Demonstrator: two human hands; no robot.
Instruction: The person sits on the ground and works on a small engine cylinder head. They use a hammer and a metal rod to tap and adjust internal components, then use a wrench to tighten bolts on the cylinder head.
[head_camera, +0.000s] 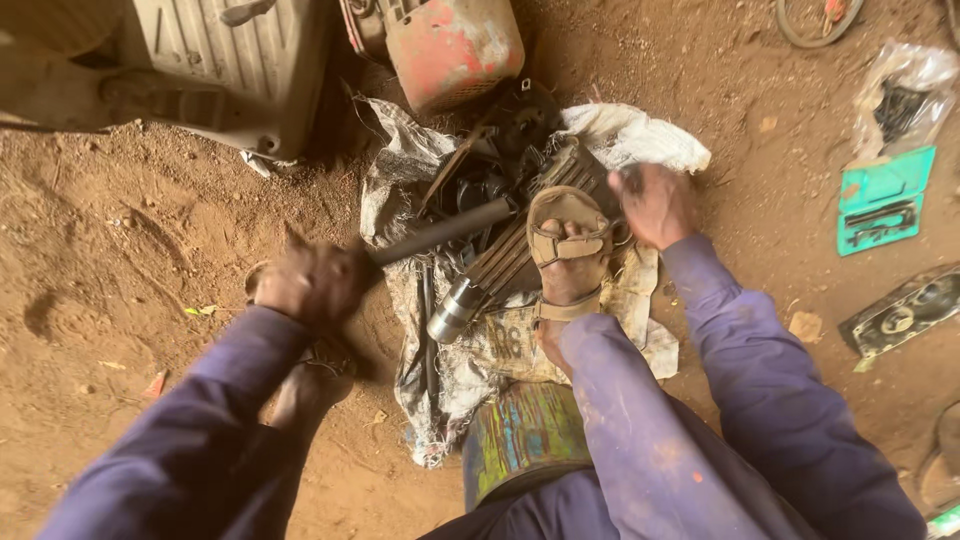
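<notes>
Engine cylinder (520, 245), finned and dark, is laid on a sack (470, 370) spread over the dirt floor and pinned under a sandalled foot (568, 255). A dark tube (440, 232) is gripped by the left hand (310, 283); the right hand (655, 203), blurred, rests at the cylinder's far edge, its grip indiscernible.

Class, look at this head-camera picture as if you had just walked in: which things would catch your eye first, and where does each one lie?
In the middle, a sandalled foot presses down on a finned metal engine part lying on a dirty sack spread over red earth. The left hand grips the end of a dark bar reaching toward that part, while the right hand hovers, blurred, at its far edge. Off to the right lies a bright teal tool case.
</notes>
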